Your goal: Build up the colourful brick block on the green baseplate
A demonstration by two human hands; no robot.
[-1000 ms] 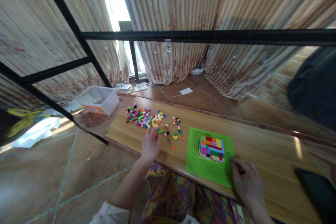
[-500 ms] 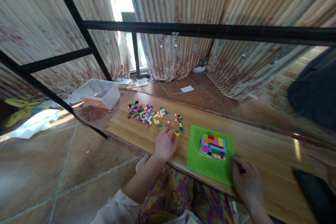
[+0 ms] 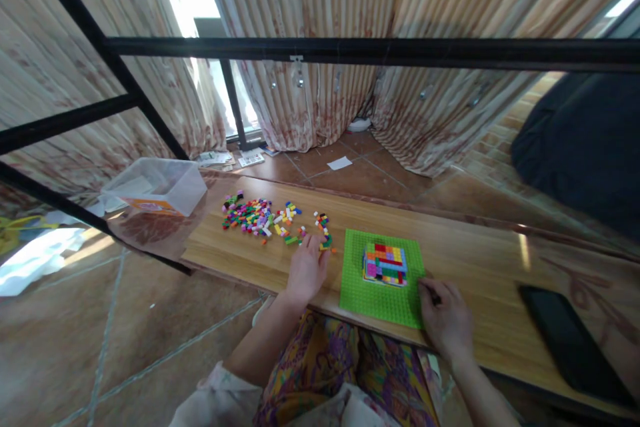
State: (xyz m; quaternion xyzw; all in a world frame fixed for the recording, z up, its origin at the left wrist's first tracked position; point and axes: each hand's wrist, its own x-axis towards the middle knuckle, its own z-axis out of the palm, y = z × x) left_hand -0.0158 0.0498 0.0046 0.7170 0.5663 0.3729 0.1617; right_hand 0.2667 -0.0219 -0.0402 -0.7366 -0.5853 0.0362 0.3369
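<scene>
So, brick build (image 3: 385, 265): stacked, on green baseplate (image 3: 380, 301)
Loose bricks (image 3: 254, 215): many unplaced
Left hand (image 3: 306, 272): fingers narrowed, can't tell if holding
Right hand (image 3: 447, 319): curled by baseplate edge, contents unclear

Tabletop (image 3: 470, 253) looks glossy wood; baseplate (image 3: 355, 283), studded plastic; curtains (image 3: 320, 0), pleated cloth.

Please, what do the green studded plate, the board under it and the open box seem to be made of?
Green studded plate: probably plastic, fairly matte, with regular moulded studs. Board: wood or wood-look laminate, slight sheen, streaked grain. Open box: likely cloudy plastic, with translucent walls.
</scene>
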